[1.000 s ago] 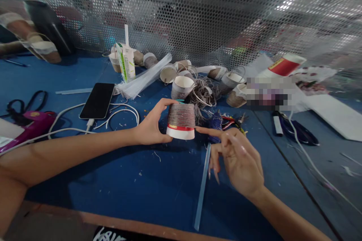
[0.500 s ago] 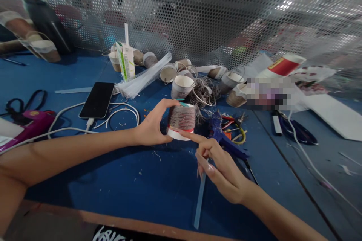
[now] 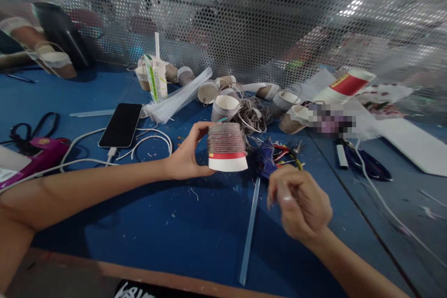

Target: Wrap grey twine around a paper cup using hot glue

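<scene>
My left hand (image 3: 190,153) grips a paper cup (image 3: 227,165) from the left, thumb below and fingers above. The cup is tipped on its side in the air; grey cord (image 3: 226,138) is wound in tight rows around it, leaving a red band and a white strip bare. My right hand (image 3: 302,202) is apart from the cup, to its lower right, with fingers curled in; whatever they hold, if anything, is hidden. Behind that hand lies a blue glue gun (image 3: 266,158), and a clear glue stick (image 3: 250,233) extends below it.
Behind the cup lie a tangle of grey cord (image 3: 254,116) and several small wrapped cups (image 3: 225,104). A phone (image 3: 120,125) with a white cable, a drink carton (image 3: 156,79) and a magenta glue gun (image 3: 49,151) are leftward. Dark-handled scissors (image 3: 370,165) lie right; perforated metal (image 3: 223,18) stands behind.
My right hand has left the cup, moving right, and its extended index finger has curled in. The cup has turned in my left hand, showing more of the red band.
</scene>
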`<state>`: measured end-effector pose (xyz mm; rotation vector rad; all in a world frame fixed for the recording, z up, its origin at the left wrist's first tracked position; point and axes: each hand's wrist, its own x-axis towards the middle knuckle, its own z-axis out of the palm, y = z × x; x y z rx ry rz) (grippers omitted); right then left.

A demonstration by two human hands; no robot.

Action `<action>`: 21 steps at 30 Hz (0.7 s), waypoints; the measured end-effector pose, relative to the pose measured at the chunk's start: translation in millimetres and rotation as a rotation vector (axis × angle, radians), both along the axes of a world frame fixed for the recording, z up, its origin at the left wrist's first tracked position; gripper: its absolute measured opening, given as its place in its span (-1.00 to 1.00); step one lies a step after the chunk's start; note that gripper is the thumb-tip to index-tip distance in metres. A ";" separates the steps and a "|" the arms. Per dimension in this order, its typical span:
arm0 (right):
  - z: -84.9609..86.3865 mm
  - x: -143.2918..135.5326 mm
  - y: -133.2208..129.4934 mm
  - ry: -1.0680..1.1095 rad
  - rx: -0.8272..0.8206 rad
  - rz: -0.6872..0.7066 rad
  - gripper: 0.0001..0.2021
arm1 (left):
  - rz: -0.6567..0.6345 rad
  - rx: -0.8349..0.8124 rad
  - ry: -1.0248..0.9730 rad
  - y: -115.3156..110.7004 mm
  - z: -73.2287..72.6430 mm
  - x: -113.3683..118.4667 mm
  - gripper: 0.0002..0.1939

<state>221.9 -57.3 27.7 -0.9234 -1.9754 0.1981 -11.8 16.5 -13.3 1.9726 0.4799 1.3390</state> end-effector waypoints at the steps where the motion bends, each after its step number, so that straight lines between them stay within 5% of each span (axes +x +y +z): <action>1: 2.2 -2.1 1.7 -0.081 0.045 0.009 -0.78 | -0.019 -0.001 -0.002 0.0 0.3 0.1 -0.22; 9: 3.5 -7.2 7.7 -0.560 0.354 -0.174 -0.71 | -0.159 0.027 0.059 0.0 -0.4 -0.1 -0.20; 16: 9.0 -11.8 -1.3 -0.849 0.589 -0.299 -0.71 | 0.085 0.168 0.201 -0.2 -8.4 -1.4 0.00; 21: 9.5 -19.4 -5.0 -0.903 0.644 -0.249 -0.75 | 0.093 0.261 0.273 -6.1 -1.5 1.9 0.01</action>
